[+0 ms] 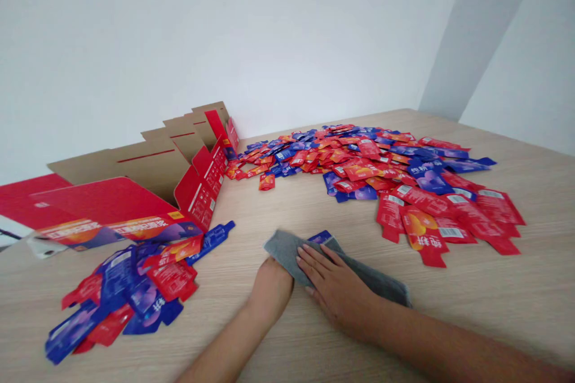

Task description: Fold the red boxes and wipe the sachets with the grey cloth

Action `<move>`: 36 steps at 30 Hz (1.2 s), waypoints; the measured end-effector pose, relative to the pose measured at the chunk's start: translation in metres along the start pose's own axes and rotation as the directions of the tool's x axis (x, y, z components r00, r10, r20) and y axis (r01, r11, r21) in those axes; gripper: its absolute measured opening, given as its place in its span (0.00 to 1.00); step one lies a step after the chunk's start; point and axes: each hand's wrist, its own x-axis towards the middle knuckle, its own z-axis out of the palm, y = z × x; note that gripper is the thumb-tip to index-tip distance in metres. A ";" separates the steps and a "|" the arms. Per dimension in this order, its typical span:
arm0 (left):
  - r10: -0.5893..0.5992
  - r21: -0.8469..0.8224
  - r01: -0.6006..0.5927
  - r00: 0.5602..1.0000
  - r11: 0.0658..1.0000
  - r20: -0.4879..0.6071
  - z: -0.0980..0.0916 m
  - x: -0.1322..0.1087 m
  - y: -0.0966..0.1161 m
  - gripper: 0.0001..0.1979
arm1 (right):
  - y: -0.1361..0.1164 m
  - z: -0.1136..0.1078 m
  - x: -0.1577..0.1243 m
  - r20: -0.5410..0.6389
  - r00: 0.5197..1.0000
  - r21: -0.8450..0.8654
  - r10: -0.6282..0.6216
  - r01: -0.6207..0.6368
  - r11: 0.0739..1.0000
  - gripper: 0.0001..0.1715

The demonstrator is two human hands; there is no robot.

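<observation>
So the right hand (336, 290) is lying flat on a grey cloth (282, 245), fingers stretched out and a little apart, palm down, not pinching anything I can see. The left hand (274, 287) is right beside it, curled up like a loose fist at the cloth's left end; its fingertips are tucked out of sight, so I honestly can't tell if they're gripping the cloth or something under it. Just past the right fingertips, a bit of a blue packet (321, 237) pokes out from under the cloth, most of it covered. Way beyond the fingers there's a huge heap of red and blue pouches (341, 155), with the nearest red ones fanning out to the right of the right hand. Off to the left of the left fingers is a smaller pile of pouches (135, 293), jumbled and overlapping. Behind that pile, further from the fingers, a row of open red cartons (112, 203) shows bare brown flaps. Everything's on a pale wood-look table (251, 209), including the bit around both hands.
</observation>
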 end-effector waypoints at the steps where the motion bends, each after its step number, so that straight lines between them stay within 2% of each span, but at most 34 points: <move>1: -0.003 0.017 0.003 1.000 1.000 0.013 -0.001 0.001 0.002 0.18 | 0.002 0.001 0.002 0.016 1.000 -0.015 0.010 -0.009 1.000 0.26; 5: -0.055 0.118 0.052 0.998 0.992 0.023 -0.009 0.002 -0.001 0.22 | 0.038 -0.005 0.005 -0.015 0.984 -0.086 0.175 -0.176 0.981 0.26; 7: -0.085 0.154 0.082 0.996 0.985 0.013 -0.016 -0.004 -0.018 0.24 | 0.056 -0.008 0.003 -0.038 0.973 -0.116 0.229 -0.232 0.966 0.26; 9: -0.157 0.218 0.158 0.987 0.963 -0.024 -0.026 -0.017 -0.047 0.23 | 0.065 -0.008 0.001 -0.065 0.968 -0.125 0.242 -0.248 0.961 0.26; 11: -0.227 0.312 0.248 0.968 0.917 -0.103 -0.037 -0.036 -0.082 0.22 | 0.066 -0.006 0.000 -0.088 0.968 -0.121 0.237 -0.246 0.962 0.26; 13: -0.247 0.373 0.313 0.945 0.873 -0.214 -0.044 -0.056 -0.111 0.24 | 0.062 -0.003 0.002 -0.099 0.968 -0.115 0.229 -0.240 0.964 0.26; 15: -0.211 0.363 0.306 0.937 0.880 -0.278 -0.045 -0.067 -0.126 0.26 | 0.058 0.000 0.005 -0.106 0.970 -0.099 0.217 -0.227 0.969 0.26; 17: -0.162 0.303 0.253 0.942 0.919 -0.294 -0.040 -0.062 -0.126 0.25 | 0.054 0.001 0.008 -0.115 0.973 -0.074 0.201 -0.210 0.975 0.26; 19: -0.145 0.231 0.218 0.944 0.948 -0.296 -0.032 -0.038 -0.117 0.22 | 0.053 0.000 0.010 -0.113 0.974 -0.053 0.196 -0.203 0.978 0.26; 22: -0.193 0.115 0.228 0.947 0.967 -0.258 -0.023 0.027 -0.102 0.22 | 0.052 -0.002 0.012 -0.085 0.974 -0.038 0.212 -0.215 0.976 0.26; 24: -0.290 0.037 0.303 0.937 0.952 -0.197 -0.020 0.077 -0.097 0.24 | 0.052 -0.003 0.012 -0.083 0.971 -0.020 0.224 -0.227 0.974 0.25; 26: -0.396 -0.009 0.400 0.902 0.916 -0.171 -0.018 0.122 -0.096 0.28 | 0.052 -0.004 0.011 -0.100 0.967 0.013 0.233 -0.233 0.972 0.25; 29: -0.470 -0.027 0.473 0.864 0.881 -0.181 -0.017 0.171 -0.098 0.31 | 0.053 -0.006 0.010 -0.104 0.963 0.079 0.248 -0.241 0.967 0.25; 32: -0.507 -0.030 0.510 0.846 0.860 -0.165 -0.018 0.193 -0.099 0.26 | 0.055 -0.009 0.010 -0.102 0.959 0.158 0.265 -0.248 0.956 0.25; 34: -0.518 -0.022 0.521 0.844 0.854 -0.139 -0.019 0.194 -0.098 0.21 | 0.056 -0.010 0.010 -0.119 0.953 0.210 0.277 -0.249 0.945 0.25; 36: -0.509 -0.005 0.513 0.852 0.859 -0.121 -0.021 0.183 -0.095 0.18 | 0.057 -0.011 0.010 -0.140 0.944 0.255 0.300 -0.258 0.932 0.24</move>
